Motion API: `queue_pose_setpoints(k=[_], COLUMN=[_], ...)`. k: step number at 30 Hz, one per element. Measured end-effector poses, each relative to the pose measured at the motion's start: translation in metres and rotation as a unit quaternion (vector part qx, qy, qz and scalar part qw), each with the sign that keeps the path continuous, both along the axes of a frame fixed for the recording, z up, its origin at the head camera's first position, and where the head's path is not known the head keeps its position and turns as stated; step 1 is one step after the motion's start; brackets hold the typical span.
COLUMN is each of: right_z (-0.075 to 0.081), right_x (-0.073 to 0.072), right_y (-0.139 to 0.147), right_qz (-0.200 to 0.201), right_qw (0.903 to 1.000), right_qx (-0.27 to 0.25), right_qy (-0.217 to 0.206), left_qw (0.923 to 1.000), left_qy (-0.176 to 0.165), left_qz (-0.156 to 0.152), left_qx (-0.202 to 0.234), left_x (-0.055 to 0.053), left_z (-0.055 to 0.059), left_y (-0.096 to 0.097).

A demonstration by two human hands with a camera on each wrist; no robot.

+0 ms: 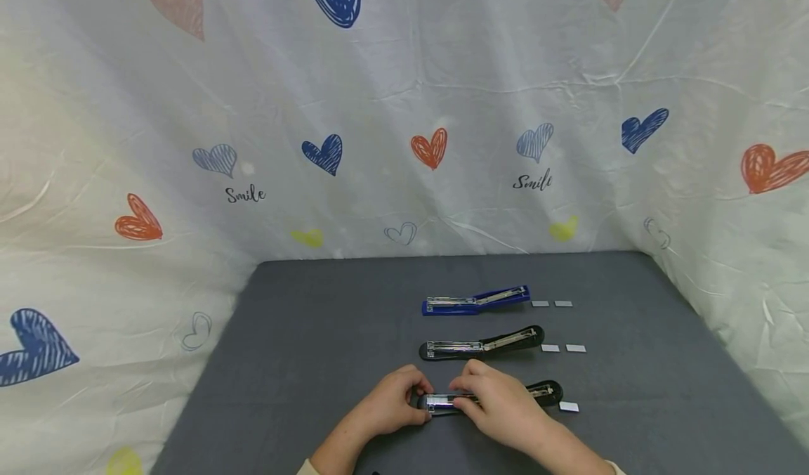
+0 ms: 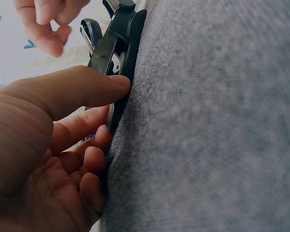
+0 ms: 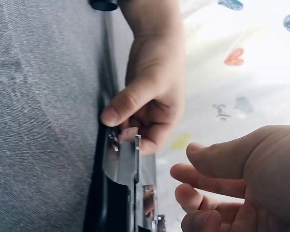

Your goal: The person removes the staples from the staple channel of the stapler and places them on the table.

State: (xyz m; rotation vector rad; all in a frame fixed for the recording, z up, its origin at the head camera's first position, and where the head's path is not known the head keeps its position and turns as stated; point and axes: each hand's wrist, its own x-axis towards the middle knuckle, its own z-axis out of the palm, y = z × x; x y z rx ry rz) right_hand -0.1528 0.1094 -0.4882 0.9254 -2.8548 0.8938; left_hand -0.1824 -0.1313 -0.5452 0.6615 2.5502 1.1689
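Note:
The nearest black stapler (image 1: pixel 548 391) lies opened out flat on the grey table, its metal magazine facing up. My left hand (image 1: pixel 393 399) pinches the stapler's left end between thumb and fingers, also seen in the left wrist view, where the thumb (image 2: pixel 99 88) presses on the base. Over the stapler's middle is my right hand (image 1: pixel 502 406). In the right wrist view its fingers (image 3: pixel 198 175) are loosely bent, apart from the stapler, with nothing visible between them. A small whitish staple strip (image 1: pixel 569 407) lies by the stapler's right end.
Behind lie another opened black stapler (image 1: pixel 451 349) and an opened blue stapler (image 1: pixel 451 308). To the right of the black one are two staple strips (image 1: pixel 550 348); two more strips (image 1: pixel 540 303) lie by the blue one. A heart-printed white curtain (image 1: pixel 379 109) surrounds the grey table (image 1: pixel 303 334).

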Motion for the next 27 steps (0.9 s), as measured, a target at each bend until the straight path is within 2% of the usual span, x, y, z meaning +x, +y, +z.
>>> queue_pose_setpoints(k=[10,21,27], right_z=[-0.013,-0.016,-0.020], right_x=[-0.001,0.001,0.002], right_y=[-0.007,-0.008,-0.010], right_qz=[0.000,-0.024,-0.017], right_qw=[0.9994,0.9993,0.9991], right_qx=[0.034,0.030,0.037], right_qy=[-0.005,-0.005,0.001], left_qw=[1.0000,1.0000,1.0000], left_qy=[0.004,0.002,0.001], left_qz=[-0.004,-0.005,-0.005], left_qx=[0.005,0.007,0.008], left_x=[0.000,0.000,0.000], left_z=[0.002,-0.001,0.001], left_y=[0.000,0.000,0.000])
